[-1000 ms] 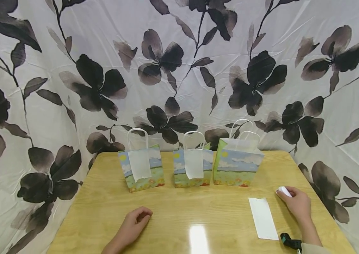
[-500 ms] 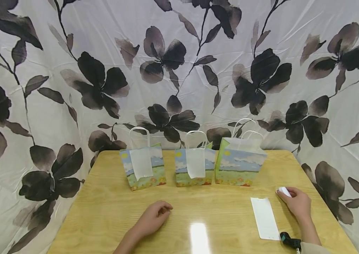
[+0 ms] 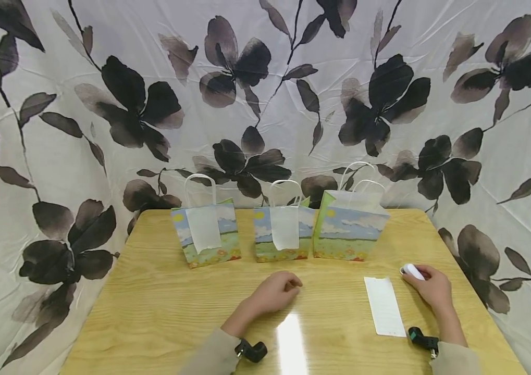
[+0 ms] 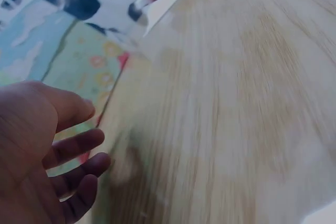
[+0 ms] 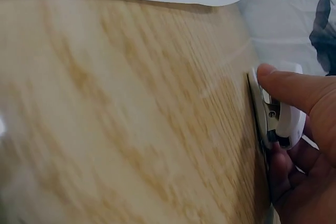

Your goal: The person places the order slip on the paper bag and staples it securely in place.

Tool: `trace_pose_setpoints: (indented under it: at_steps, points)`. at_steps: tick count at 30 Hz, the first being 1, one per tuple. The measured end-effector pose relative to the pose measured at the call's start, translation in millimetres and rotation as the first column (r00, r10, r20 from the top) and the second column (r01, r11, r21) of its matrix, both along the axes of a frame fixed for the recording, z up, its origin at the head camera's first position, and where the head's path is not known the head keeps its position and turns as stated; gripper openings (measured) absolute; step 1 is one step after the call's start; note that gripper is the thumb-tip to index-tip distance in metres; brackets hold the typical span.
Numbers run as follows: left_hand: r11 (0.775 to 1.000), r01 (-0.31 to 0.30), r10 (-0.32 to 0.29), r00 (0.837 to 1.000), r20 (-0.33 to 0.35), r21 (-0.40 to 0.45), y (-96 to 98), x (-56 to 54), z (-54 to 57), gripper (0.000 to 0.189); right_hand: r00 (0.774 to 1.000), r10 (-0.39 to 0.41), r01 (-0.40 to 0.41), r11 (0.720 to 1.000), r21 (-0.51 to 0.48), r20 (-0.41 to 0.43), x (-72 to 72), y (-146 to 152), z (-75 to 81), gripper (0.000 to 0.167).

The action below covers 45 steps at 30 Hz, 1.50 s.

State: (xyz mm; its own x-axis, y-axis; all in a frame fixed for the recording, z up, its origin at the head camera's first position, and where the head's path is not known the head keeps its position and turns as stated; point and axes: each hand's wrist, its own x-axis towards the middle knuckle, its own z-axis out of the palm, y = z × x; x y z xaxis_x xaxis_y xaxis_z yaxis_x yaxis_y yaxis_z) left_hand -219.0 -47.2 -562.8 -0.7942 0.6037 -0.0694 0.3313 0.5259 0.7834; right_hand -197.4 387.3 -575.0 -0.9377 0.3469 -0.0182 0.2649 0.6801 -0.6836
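Observation:
My right hand (image 3: 435, 289) grips a small white stapler (image 5: 290, 121) at the right side of the table. The thumb lies on the stapler's upper edge in the right wrist view. Just left of that hand lies a white paper strip (image 3: 384, 307). My left hand (image 3: 272, 292) holds nothing; its fingers are loosely bent, as the left wrist view shows. It is over the middle of the table, in front of the middle paper bag (image 3: 262, 229).
A second bag (image 3: 230, 234) stands at left and a larger one (image 3: 349, 234) at right, all with white handles. White paper pieces (image 3: 203, 226) hang on the left and middle bags' fronts. A flowered cloth (image 3: 312, 120) hangs behind the wooden table (image 3: 152, 302).
My left hand has moved right across the table towards the paper strip. The right hand keeps its hold on the stapler in nearly the same place. The head view has shifted slightly.

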Motion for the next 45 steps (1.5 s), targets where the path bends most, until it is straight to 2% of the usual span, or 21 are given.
trace_pose_setpoints:
  at_steps: [2, 7, 14, 18, 22, 25, 32, 37, 42, 45]
  points:
    - [1.0, 0.016, -0.016, 1.0, -0.02, -0.01, 14.8, -2.8, -3.0, 0.021, 1.0, 0.001, -0.001, 1.0, -0.003, 0.005, 3.8, 0.6, 0.5, 0.06]
    - [0.999, -0.002, 0.001, 0.999, -0.051, -0.034, 44.6, -11.3, -8.7, 0.018, 1.0, 0.012, -0.012, 0.999, -0.033, 0.013, 6.2, -0.5, -0.8, 0.063]
    - [0.999, -0.005, -0.001, 0.992, -0.123, -0.054, 85.7, -20.2, -10.3, 0.014, 0.998, 0.057, -0.056, 0.996, -0.066, 0.012, 9.8, 4.2, -2.2, 0.064]
    - [0.997, -0.045, 0.034, 0.987, -0.154, -0.068, 109.0, -21.0, -13.5, 0.014, 0.997, 0.076, -0.077, 0.994, -0.075, -0.011, 13.5, 10.3, -3.7, 0.063]
    - [0.993, -0.101, 0.092, 0.984, -0.154, -0.054, 126.4, -20.3, -16.8, 0.013, 0.996, 0.084, -0.086, 0.992, -0.098, -0.018, 15.4, 15.0, -8.3, 0.064]
    - [0.991, -0.132, 0.125, 0.977, -0.174, -0.032, 135.7, -20.4, -19.2, 0.013, 0.996, 0.078, -0.081, 0.991, -0.108, -0.037, 16.3, 17.0, -12.2, 0.06]
    - [0.98, -0.196, 0.181, 0.948, -0.26, -0.032, 153.6, -24.2, -19.2, 0.019, 0.991, 0.033, -0.047, 0.994, -0.104, -0.128, 13.4, 19.4, -13.0, 0.048]
    - [0.971, -0.239, 0.222, 0.932, -0.286, -0.026, 160.0, -22.9, -23.6, 0.023, 0.99, 0.023, -0.038, 0.994, -0.106, -0.136, 13.9, 20.2, -14.8, 0.047]
    - [0.97, -0.242, 0.225, 0.932, -0.285, -0.025, 161.6, -23.4, -27.2, 0.027, 0.993, 0.006, -0.019, 0.994, -0.106, -0.121, 15.4, 21.0, -17.4, 0.048]
    - [0.972, -0.237, 0.223, 0.923, -0.313, -0.007, 160.3, -26.7, -27.1, 0.028, 0.99, -0.009, -0.006, 0.994, -0.107, -0.139, 11.3, 19.5, -18.0, 0.047]
